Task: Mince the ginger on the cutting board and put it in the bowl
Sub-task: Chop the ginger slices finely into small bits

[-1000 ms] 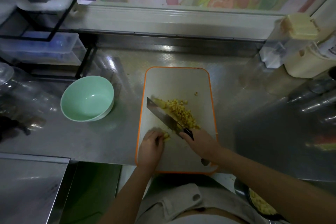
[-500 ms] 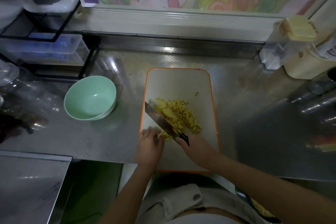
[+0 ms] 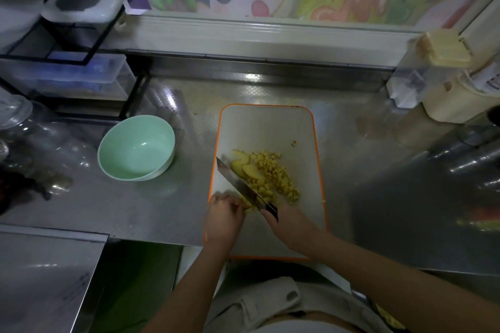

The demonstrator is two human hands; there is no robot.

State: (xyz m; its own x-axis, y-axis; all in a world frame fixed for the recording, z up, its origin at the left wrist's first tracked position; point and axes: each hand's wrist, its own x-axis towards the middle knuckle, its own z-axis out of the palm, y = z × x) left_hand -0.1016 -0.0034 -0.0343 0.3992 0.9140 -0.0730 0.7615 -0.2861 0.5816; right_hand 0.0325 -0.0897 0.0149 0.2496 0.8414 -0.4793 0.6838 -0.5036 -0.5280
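Steel counter (image 3: 135, 205), ginger (image 3: 273, 178) part-diced on board (image 3: 267, 127): my L hand (image 3: 224, 213) curled, pinning a stiff, prob. slick piece, R hand (image 3: 289, 224) gripping knife (image 3: 238, 184); bits light, so scoop w/ blade to bowl (image 3: 136, 147).

Diced ginger (image 3: 273, 178) and seemingly three slices (image 3: 253, 171) lie on the orange-rimmed cutting board (image 3: 266, 130), mint bowl (image 3: 135, 143) nearby.

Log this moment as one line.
stage: mincing | right hand: grips knife | left hand: holds ginger piece on cutting board | bowl: empty
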